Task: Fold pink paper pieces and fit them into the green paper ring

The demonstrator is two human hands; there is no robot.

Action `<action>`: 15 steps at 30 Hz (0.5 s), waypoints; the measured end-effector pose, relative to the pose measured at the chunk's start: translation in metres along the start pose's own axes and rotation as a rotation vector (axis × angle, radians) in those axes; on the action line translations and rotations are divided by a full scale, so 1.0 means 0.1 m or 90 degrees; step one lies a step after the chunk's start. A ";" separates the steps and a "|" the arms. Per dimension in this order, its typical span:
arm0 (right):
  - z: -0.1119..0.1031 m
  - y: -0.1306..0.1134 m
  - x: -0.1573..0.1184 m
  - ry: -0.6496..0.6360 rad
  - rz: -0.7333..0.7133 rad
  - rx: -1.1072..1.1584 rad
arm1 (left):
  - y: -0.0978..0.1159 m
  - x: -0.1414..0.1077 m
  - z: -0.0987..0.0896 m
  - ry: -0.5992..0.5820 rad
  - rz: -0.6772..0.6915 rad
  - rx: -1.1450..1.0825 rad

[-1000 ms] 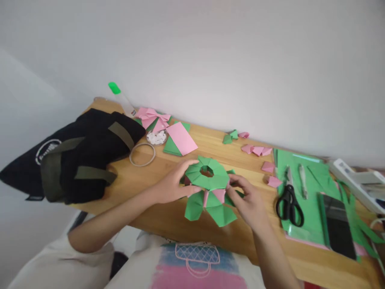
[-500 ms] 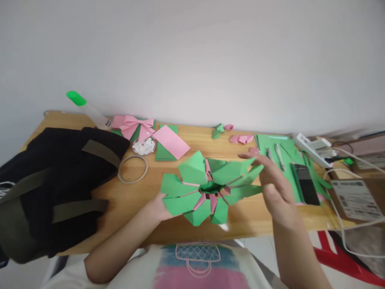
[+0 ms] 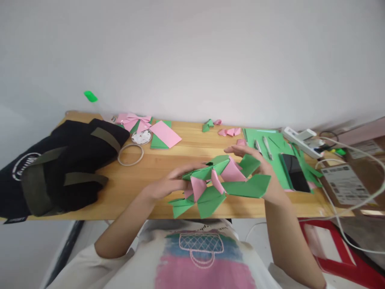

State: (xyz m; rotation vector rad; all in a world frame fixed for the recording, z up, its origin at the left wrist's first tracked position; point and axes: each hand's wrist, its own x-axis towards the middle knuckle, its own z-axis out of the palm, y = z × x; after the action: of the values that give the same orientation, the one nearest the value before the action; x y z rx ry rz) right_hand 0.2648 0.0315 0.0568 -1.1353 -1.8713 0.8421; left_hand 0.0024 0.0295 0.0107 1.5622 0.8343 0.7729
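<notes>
A folded-paper flower (image 3: 212, 199), with green petals and pink pieces between them, is tilted in front of me just above the table. My left hand (image 3: 171, 183) grips its left side, thumb and fingers closed around the edge and partly hidden by the paper. On the opposite side, my right hand (image 3: 265, 165) curves around the green petals, fingers bent over the back edge. Petals hide part of that palm. Beyond the flower, several small folded pink pieces (image 3: 230, 132) and green folded pieces (image 3: 207, 125) lie near the wall.
A black bag (image 3: 81, 160) covers the table's left end, beside a tape ring (image 3: 130, 155). A pink bow (image 3: 136, 121), a dish of white bits (image 3: 141, 137) and pink paper (image 3: 166, 133) lie behind. Rightward are a phone (image 3: 294, 172), power strip (image 3: 302, 141) and carton (image 3: 345, 188).
The flower has turned from showing its open centre to a tilted side view. My left hand has moved up along its edge, and my right hand has shifted slightly left. The camera view has shifted.
</notes>
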 end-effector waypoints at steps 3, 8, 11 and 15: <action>-0.04 -0.02 -0.04 0.038 -0.030 -0.049 | 0.21 0.01 -0.03 -0.053 0.005 0.047; -0.03 0.00 0.01 0.089 -0.080 -0.057 | 0.37 0.11 0.02 -0.077 0.077 0.153; -0.03 0.06 0.09 0.141 -0.096 -0.044 | 0.47 0.20 0.04 -0.026 0.163 0.242; -0.08 0.08 0.29 0.217 -0.046 0.044 | 0.61 0.38 0.00 0.064 0.234 0.317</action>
State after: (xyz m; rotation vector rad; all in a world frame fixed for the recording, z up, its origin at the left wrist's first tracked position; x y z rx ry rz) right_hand 0.2668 0.0620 0.0616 -1.0864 -1.5798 0.6236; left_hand 0.0285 0.0549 0.0727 2.1755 0.8659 0.9609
